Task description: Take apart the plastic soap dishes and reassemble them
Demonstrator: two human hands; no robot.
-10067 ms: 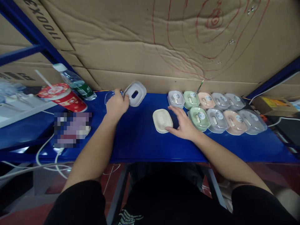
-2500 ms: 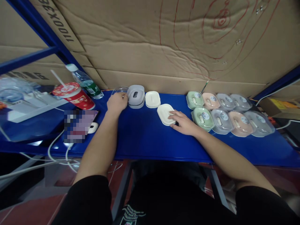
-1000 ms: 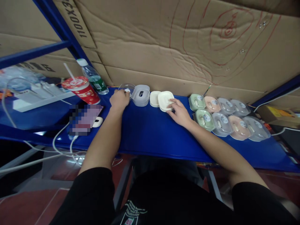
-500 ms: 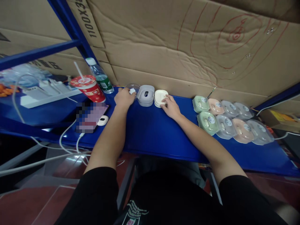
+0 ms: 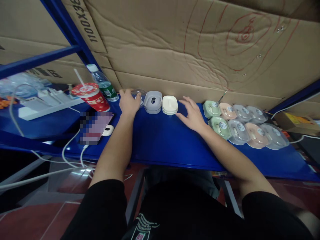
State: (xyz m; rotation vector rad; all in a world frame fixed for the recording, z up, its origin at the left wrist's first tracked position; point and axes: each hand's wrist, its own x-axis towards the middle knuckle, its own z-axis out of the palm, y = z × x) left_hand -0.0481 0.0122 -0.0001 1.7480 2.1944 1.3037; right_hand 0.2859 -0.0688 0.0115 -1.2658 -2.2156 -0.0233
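Observation:
At the back of the blue table, my left hand [image 5: 128, 102] is open, thumb and fingers apart, beside a clear plastic piece [image 5: 140, 91]. A small white disc [image 5: 141, 101] shows by the thumb; whether the hand touches either is hard to tell. To its right stands a grey-purple container [image 5: 153, 102] with a dark slot on top. Right up against it is a small cream container [image 5: 170, 105]. My right hand [image 5: 192, 115] is open with fingers spread, just right of the cream container and apart from it.
Two rows of green, pink and grey containers with clear covers [image 5: 219, 128] stand on the right of the table [image 5: 160, 143]. At left are a red cup with a straw [image 5: 96, 99], a water bottle [image 5: 106, 87], a phone [image 5: 98, 126], a white earbud case [image 5: 108, 130] and cables. Cardboard [image 5: 150, 43] backs the table.
My right hand has let go of the cream container and moved right, its fingers spreading. My left hand has shifted slightly left, away from the clear piece and white disc.

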